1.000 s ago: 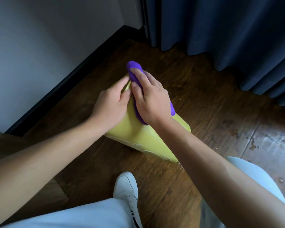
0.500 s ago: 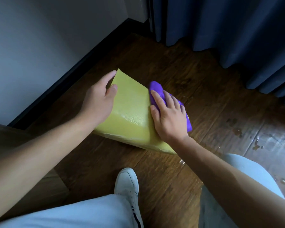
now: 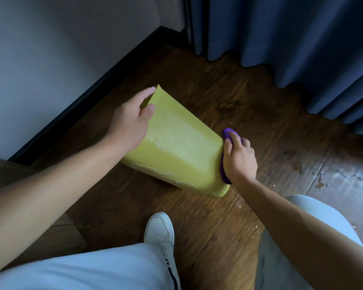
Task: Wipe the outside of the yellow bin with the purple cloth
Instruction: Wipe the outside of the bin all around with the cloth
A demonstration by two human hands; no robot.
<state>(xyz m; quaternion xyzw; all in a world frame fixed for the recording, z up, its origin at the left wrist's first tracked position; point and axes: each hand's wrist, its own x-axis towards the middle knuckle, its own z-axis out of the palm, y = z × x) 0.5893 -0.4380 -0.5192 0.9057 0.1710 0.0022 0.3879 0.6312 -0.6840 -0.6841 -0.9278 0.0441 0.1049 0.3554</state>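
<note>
— Where is the yellow bin (image 3: 176, 147)?

— On its side on the dark wooden floor (image 3: 228, 227), near the corner where the grey wall (image 3: 61, 59) with its black skirting board (image 3: 88, 101) meets the blue curtain (image 3: 291, 38). One broad textured side faces up, and a patch of it glistens wet.

— Any label or writing on it?

— None that can be read on the faces in view. The opening and the inside are hidden from this angle, so I cannot tell whether anything is in it.

— What are the hands doing?

— The left hand (image 3: 130, 126) grips the far left edge of the bin: its thumb lies on the upper face and its fingers (image 3: 147, 92) curl over the edge. The right hand (image 3: 239, 160) presses the purple cloth (image 3: 228, 132) against the bin's right-hand side, fingers bent over the cloth. The cloth shows above the fingertips and below the heel of the hand, bunched between palm and bin.

— And around it?

— Water droplets (image 3: 252, 227) and wet smears lie on the floor to the right of the bin and near the person's right knee. A white sneaker (image 3: 159, 231) stands just below the bin, and pale trousers (image 3: 92, 268) fill the bottom of the view. A light wooden panel (image 3: 50, 227) sits low at left, under the left forearm.
</note>
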